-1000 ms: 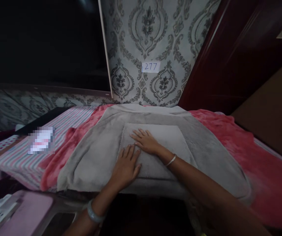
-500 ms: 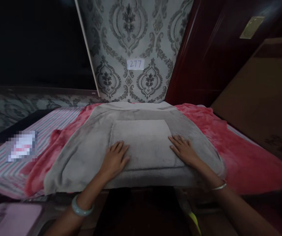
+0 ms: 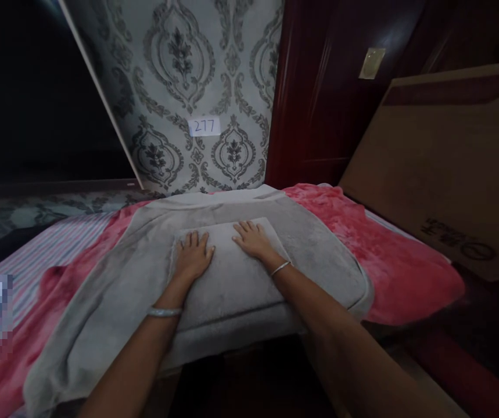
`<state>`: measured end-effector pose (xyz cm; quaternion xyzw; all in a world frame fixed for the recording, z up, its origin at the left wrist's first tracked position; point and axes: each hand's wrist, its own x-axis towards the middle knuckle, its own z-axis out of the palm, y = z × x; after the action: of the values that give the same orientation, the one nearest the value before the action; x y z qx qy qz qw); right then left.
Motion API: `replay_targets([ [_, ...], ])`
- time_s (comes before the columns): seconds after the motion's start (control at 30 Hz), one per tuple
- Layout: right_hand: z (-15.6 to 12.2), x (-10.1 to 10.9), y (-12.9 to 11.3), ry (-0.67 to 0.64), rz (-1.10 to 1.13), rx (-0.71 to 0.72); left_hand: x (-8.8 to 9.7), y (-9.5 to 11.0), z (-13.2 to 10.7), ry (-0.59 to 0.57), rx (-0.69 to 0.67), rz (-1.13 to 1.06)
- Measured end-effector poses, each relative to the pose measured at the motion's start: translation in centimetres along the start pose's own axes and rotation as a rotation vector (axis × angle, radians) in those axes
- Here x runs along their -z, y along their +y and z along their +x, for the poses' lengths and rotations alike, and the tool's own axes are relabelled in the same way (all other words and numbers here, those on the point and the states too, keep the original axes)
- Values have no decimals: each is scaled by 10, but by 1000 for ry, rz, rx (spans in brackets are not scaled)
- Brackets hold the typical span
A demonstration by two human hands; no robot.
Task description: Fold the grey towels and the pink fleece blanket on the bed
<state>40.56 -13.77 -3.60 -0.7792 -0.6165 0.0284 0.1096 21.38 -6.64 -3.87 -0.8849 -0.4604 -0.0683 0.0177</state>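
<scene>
Both hands lie flat, fingers spread and palms down, gripping nothing. The left hand (image 3: 194, 255) and right hand (image 3: 253, 239) press side by side (not touching) on the far end of a folded towel (image 3: 227, 287). The towel sits in the middle of the grey blanket (image 3: 314, 255). A pink blanket (image 3: 388, 261) spreads under the grey blanket.

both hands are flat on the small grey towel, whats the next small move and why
Probably slide both palms back toward the near edge, pressing the towel flat. The left hand and right hand lie open, side by side, at its far end, so the near half has no hand on it, and it looks slightly puffed on the larger grey blanket.
</scene>
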Motion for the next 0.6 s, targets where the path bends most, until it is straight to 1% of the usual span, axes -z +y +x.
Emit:
replay_targets([
  [0.07,1,-8,17,26,2,-12,-5,-3,-1,5,-19,1],
  [0.13,0,-11,35,57,3,-59,-7,-5,0,5,-23,-3],
  [0.23,-3,-10,59,60,27,-159,-7,-5,3,7,-22,-16],
  [0.33,-8,-8,77,37,78,-208,-7,-5,4,6,-23,-17],
  [0.5,-23,0,95,-15,113,-251,-9,-5,2,6,-28,-3],
  [0.6,-41,6,93,-35,114,-288,-9,-4,1,20,-32,-2],
])
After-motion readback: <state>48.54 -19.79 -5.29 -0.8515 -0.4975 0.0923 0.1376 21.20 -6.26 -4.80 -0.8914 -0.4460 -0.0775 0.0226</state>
